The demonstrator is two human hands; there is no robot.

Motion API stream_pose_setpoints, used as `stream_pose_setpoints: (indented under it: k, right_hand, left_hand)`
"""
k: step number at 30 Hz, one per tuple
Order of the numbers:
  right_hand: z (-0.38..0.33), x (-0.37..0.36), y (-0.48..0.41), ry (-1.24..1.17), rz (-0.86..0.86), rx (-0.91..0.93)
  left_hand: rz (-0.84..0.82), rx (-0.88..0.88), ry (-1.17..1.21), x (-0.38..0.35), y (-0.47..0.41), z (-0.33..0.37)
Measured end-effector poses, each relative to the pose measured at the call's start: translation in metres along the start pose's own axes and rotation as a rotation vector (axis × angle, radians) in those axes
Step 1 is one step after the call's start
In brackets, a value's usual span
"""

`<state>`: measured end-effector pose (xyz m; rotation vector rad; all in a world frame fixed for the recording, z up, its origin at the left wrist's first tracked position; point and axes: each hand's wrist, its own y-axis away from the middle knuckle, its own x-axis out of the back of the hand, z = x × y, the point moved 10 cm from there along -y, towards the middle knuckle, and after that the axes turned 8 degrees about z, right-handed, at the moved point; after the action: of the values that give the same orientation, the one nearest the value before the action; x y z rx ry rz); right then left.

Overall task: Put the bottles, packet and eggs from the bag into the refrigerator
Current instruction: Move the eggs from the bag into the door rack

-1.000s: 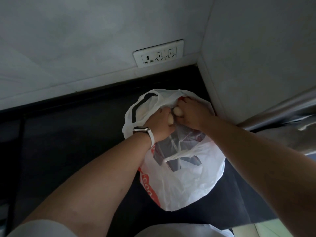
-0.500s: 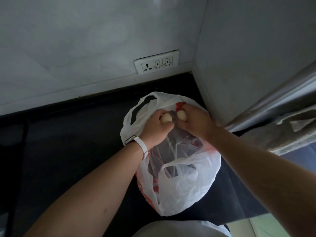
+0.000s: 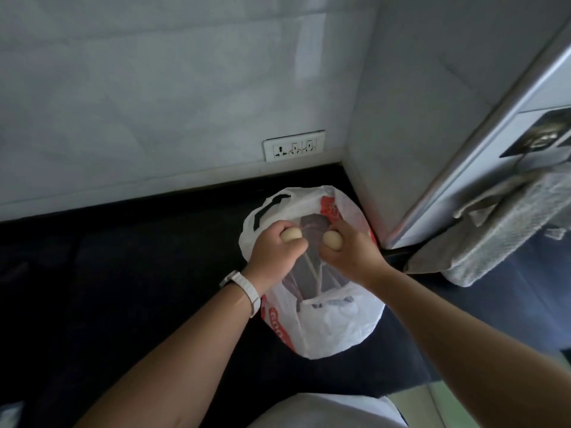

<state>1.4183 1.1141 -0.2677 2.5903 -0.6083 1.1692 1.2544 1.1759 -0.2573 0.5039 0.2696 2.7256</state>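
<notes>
Observation: the left hand [image 3: 273, 250] and the right hand [image 3: 350, 250] each grip one egg, fingers curled round the shell. The left egg [image 3: 290, 234] and the right egg [image 3: 333, 240] show pale at the fingertips. A second ago both hands were pressed knuckle to knuckle down in the mouth of the bag. They have since drawn apart and lifted, so the two eggs now sit well apart above the opening.

Finding: both eggs appear clear of the white plastic carrier bag [image 3: 327, 332], which stands at the far right corner of the dark countertop [image 3: 139, 273], close to the side wall. In my judgement the withdrawal of this pair is done and the carry to the refrigerator comes next.

Limits of view: dark shapes show through the thin plastic, but I cannot tell bottles from packet, nor whether more eggs lie inside. The grey door [image 3: 482, 128] at the right, with a towel [image 3: 500, 233] draped over its handle, is probably the refrigerator. It is cut off by the frame edge, its interior is unseen, and I cannot tell whether it is open. A wall socket plate [image 3: 293, 146] sits above the countertop's back edge.
</notes>
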Motion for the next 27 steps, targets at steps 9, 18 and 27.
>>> stream_pose_setpoints:
  k: [9, 18, 27]
  right_hand:
    - [-0.041, 0.032, 0.037, -0.201, 0.065, -0.005]
    - [-0.045, 0.043, 0.045, -0.455, -0.056, -0.042]
    - [-0.052, 0.054, 0.044, -0.572, -0.241, 0.040]
  left_hand:
    - [0.062, 0.011, 0.168, 0.029, 0.040, 0.016]
    - [0.160, 0.079, 0.259, 0.024, 0.072, 0.029]
    - [0.401, 0.146, 0.333, 0.016, 0.108, 0.045]
